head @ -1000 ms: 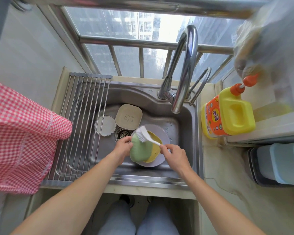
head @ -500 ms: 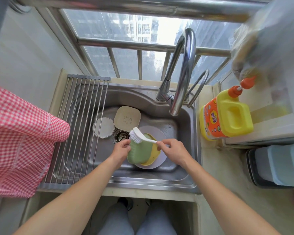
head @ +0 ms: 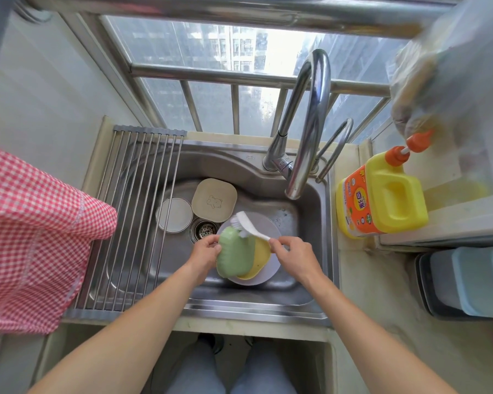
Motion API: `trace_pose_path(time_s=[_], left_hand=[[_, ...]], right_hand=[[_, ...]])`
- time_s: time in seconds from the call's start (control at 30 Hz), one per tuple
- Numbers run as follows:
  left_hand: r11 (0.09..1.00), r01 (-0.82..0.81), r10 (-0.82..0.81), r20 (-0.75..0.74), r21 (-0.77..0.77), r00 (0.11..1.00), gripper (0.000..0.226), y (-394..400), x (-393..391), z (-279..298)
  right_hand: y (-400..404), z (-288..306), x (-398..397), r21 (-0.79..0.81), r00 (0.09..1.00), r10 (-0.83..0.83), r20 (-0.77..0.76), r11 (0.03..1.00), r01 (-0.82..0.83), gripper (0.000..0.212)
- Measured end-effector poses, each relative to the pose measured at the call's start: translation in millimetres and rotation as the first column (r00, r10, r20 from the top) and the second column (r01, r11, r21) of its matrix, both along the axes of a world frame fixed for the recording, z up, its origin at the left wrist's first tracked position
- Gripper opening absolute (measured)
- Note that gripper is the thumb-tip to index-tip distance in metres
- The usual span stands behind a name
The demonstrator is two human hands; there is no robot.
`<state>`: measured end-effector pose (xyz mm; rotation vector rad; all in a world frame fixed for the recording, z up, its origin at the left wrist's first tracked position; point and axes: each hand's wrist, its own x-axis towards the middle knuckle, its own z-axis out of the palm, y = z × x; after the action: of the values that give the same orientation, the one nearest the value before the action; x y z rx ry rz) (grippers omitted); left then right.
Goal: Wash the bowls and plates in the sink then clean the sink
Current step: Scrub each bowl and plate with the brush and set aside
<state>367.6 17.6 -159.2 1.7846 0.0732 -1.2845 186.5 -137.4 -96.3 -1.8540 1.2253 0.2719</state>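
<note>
Two hands, left grip (head: 204, 250) on green bowl (head: 234, 255), right grip (head: 292, 251) on brush (head: 249, 226), beside drain (head: 204, 229).

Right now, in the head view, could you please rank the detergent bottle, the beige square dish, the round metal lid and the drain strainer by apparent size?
1. Detergent bottle, clearly largest, though it stands higher and nearer the camera.
2. Beige square dish.
3. Round metal lid, close to the dish; unsure.
4. Drain strainer, smallest.

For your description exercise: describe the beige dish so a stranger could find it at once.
Start at the steel sink. Below the tap, behind the drain, lies the beige dish. Unlike the round white plate beside it, it is square with rounded corners and a bear outline.
</note>
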Motion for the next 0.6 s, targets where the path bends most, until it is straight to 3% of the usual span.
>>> trace_pose_path(time_s=[0.1,0.27,0.4,0.53,0.6], left_hand=[[0.99,-0.127,0.132,-0.098,0.057,0.986,0.038,-7,0,0],[0.936,-0.353,0.348,-0.172,0.005,0.921,0.033,-11,3,8],[0.895,-0.446,0.436,-0.178,-0.015,0.882,0.032,-11,9,7],[0.853,-0.52,0.505,-0.181,-0.042,0.844,0.029,-10,9,10],[0.822,-0.567,0.551,-0.179,-0.053,0.815,0.028,-13,9,11]], right_hand=[[13,14,0,0.1,0.985,0.119,0.129,0.986,-0.132,0.033],[17,-11,-14,-0.087,0.99,-0.139,0.008,0.986,0.139,0.036],[26,-2,-9,0.042,0.982,0.008,0.188,0.999,-0.016,0.028],[21,-13,-11,-0.07,0.992,-0.102,0.076,0.992,0.108,0.036],[21,-13,-11,-0.03,0.99,-0.071,0.121,0.997,0.075,0.033]])
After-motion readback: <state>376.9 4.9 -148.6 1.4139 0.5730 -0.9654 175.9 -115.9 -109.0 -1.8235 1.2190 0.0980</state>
